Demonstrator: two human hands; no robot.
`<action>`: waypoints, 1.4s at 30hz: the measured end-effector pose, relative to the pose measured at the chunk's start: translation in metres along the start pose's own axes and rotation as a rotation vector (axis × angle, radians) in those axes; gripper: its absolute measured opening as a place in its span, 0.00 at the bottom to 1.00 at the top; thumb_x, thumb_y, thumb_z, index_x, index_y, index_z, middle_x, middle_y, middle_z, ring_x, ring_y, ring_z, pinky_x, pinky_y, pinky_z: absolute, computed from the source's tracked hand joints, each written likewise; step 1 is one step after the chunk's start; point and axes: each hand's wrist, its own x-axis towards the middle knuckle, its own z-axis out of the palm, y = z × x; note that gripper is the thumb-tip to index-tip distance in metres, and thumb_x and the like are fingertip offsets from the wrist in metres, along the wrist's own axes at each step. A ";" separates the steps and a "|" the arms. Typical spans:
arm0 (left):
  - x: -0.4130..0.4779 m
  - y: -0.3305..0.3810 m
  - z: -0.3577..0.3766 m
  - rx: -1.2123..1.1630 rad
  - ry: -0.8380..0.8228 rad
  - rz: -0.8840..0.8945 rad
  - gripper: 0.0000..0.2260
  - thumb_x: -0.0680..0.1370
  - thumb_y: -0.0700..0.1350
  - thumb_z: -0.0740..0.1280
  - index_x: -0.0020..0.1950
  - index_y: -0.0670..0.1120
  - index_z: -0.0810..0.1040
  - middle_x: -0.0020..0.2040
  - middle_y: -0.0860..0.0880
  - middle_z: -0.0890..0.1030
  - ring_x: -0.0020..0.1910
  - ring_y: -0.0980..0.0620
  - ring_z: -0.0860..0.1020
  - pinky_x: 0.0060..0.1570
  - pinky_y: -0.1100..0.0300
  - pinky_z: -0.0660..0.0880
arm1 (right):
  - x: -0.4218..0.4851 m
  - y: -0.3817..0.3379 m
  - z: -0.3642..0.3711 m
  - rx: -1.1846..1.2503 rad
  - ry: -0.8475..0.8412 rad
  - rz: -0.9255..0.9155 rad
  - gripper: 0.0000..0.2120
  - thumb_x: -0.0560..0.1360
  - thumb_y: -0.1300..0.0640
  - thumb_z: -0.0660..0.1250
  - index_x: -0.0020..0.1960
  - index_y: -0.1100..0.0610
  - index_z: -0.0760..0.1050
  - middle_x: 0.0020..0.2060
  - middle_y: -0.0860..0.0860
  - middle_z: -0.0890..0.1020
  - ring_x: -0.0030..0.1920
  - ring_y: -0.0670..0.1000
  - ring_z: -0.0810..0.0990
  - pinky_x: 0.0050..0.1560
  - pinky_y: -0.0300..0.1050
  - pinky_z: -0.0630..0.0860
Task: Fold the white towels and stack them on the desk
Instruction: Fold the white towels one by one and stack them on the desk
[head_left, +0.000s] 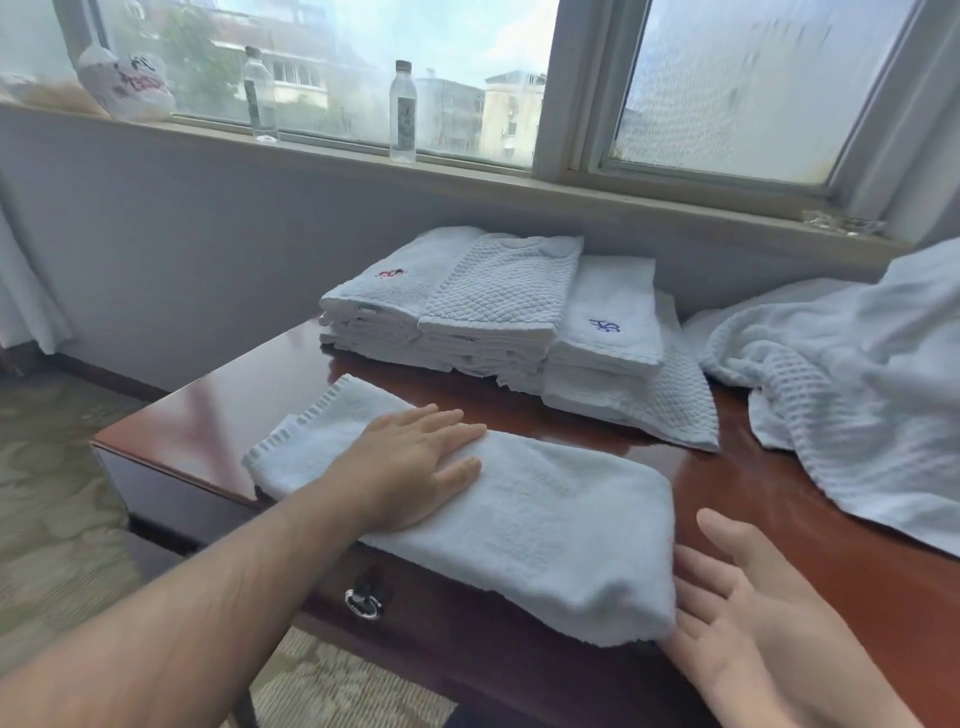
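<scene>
The white towel (519, 514) lay folded into a long strip on the front part of the desk (218, 415). Its near edge hung a little over the side. It looked thick, soft, floppy and light, so it would likely sag if lifted by 1 corner. The best places to hold it seemed to be its 2 short ends, or under the fat right end.

The left hand (415, 462) pressed flat on top, fingers straight and close together. The right hand (748, 603) was palm up at the right end, fingers loosely spread and touching the towel's edge.

Behind sat a stack of folded towels (498, 306). To the right lay a heap of loose towels (841, 384).
</scene>
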 end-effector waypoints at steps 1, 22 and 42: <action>-0.001 0.002 0.000 0.004 -0.004 -0.009 0.27 0.80 0.68 0.47 0.79 0.66 0.54 0.81 0.61 0.55 0.80 0.59 0.49 0.76 0.55 0.45 | -0.007 0.003 0.004 0.033 -0.057 0.062 0.35 0.58 0.49 0.77 0.60 0.66 0.78 0.49 0.62 0.86 0.44 0.60 0.87 0.37 0.52 0.83; -0.007 0.061 -0.009 -0.101 -0.013 -0.323 0.22 0.81 0.59 0.55 0.74 0.55 0.65 0.75 0.49 0.70 0.73 0.44 0.65 0.69 0.45 0.59 | 0.086 -0.003 0.014 -0.360 0.112 -0.445 0.19 0.65 0.53 0.70 0.54 0.59 0.81 0.46 0.51 0.88 0.51 0.54 0.86 0.59 0.60 0.81; 0.106 0.104 -0.044 -0.690 0.158 -0.094 0.16 0.79 0.63 0.64 0.58 0.53 0.73 0.51 0.54 0.81 0.50 0.53 0.80 0.52 0.53 0.76 | 0.208 -0.195 0.046 -0.163 -0.049 -0.722 0.09 0.79 0.62 0.67 0.58 0.56 0.79 0.44 0.54 0.87 0.44 0.56 0.87 0.41 0.52 0.84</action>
